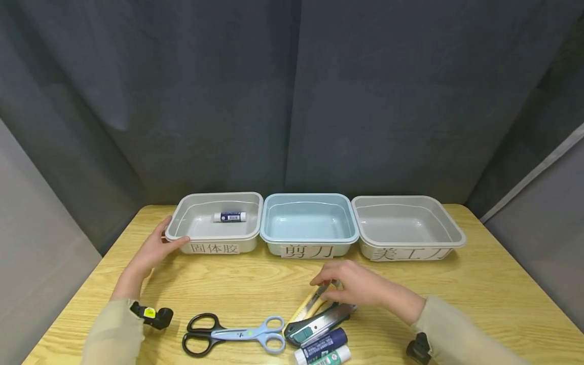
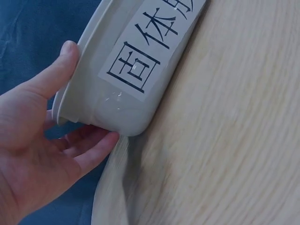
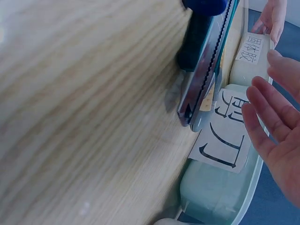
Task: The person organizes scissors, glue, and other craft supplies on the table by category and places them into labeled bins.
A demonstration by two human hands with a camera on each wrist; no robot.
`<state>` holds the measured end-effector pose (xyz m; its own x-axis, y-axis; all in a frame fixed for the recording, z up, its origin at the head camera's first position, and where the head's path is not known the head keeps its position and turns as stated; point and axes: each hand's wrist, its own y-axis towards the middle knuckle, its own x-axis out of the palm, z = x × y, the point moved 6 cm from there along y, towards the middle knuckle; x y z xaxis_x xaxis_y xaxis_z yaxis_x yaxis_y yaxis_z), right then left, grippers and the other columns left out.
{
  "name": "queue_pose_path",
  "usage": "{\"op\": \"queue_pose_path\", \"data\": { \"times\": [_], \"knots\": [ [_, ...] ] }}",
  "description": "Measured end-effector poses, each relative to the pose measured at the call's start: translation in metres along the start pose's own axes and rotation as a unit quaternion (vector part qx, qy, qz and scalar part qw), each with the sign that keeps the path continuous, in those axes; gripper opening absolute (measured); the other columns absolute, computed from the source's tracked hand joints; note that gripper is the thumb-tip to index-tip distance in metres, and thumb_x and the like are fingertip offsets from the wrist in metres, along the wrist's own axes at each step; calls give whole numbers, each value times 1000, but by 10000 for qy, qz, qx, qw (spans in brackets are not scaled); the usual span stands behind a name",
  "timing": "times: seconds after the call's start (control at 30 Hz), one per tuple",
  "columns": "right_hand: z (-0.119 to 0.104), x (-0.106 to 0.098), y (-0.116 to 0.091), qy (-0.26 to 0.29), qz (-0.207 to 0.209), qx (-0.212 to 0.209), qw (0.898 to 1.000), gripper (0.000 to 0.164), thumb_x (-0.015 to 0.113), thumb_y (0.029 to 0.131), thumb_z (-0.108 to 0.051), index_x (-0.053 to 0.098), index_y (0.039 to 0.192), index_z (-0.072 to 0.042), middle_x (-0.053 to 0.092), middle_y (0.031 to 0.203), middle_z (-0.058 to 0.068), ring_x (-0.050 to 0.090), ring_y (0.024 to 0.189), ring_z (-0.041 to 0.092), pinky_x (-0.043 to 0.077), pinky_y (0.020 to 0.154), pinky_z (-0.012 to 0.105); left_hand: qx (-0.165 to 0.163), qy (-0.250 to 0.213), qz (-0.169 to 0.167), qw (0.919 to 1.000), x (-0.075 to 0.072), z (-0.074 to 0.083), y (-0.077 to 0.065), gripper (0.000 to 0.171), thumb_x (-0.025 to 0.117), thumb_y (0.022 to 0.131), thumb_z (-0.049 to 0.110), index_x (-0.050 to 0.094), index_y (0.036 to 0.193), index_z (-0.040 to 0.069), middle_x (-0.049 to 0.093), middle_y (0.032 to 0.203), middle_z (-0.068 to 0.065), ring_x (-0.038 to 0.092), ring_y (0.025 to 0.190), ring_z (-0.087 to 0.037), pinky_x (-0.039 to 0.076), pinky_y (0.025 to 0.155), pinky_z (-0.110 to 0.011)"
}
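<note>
At the left grey bin point(image 1: 214, 238), my left hand point(image 1: 152, 248) holds the near left corner. In the left wrist view, its thumb lies at the rim of this bin point(image 2: 86, 79) and the other fingers reach round the side. One glue stick point(image 1: 230, 217) lies inside. My right hand point(image 1: 349, 284) hovers over the pile with fingers loosely bent; in the right wrist view the hand point(image 3: 276, 126) has nothing in its fingers. Below it lie yellow utility knives point(image 1: 303, 309) and a dark green utility knife point(image 1: 315, 327), whose metal body overlaps them.
A light blue bin point(image 1: 310, 248) stands mid-row, a second grey bin point(image 1: 410, 248) at right; all have paper labels. Black-and-blue scissors point(image 1: 237, 334) lie left of the pile. A blue glue stick point(image 1: 324, 344) and a green-and-white one point(image 1: 333, 357) lie at the front. A dark curtain point(image 1: 292, 101) hangs behind.
</note>
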<state>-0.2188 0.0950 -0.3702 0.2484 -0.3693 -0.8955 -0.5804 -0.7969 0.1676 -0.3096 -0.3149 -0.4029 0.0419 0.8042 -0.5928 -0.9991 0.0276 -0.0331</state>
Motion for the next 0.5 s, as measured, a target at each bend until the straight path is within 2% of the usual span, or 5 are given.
{"op": "queue_pose_path", "data": {
  "times": [0.27,0.5],
  "knots": [
    [-12,4,-18,93,-2,-270,9996,22,70,78,-23,67,99,-16,63,92,-6,58,81,6,49,72,22,-65,92,-14,9999,-1,-1,1,96,61,83,45,0,146,6,19,144,-28,33,120,-40,32,96,-52],
    [-20,17,-29,12,-309,-322,9990,21,71,77,-24,67,97,-21,58,93,-14,52,83,-3,45,73,17,-63,1,34,10000,0,-3,2,95,61,84,42,-1,146,6,19,143,-29,32,122,-41,32,96,-51]
  ]
}}
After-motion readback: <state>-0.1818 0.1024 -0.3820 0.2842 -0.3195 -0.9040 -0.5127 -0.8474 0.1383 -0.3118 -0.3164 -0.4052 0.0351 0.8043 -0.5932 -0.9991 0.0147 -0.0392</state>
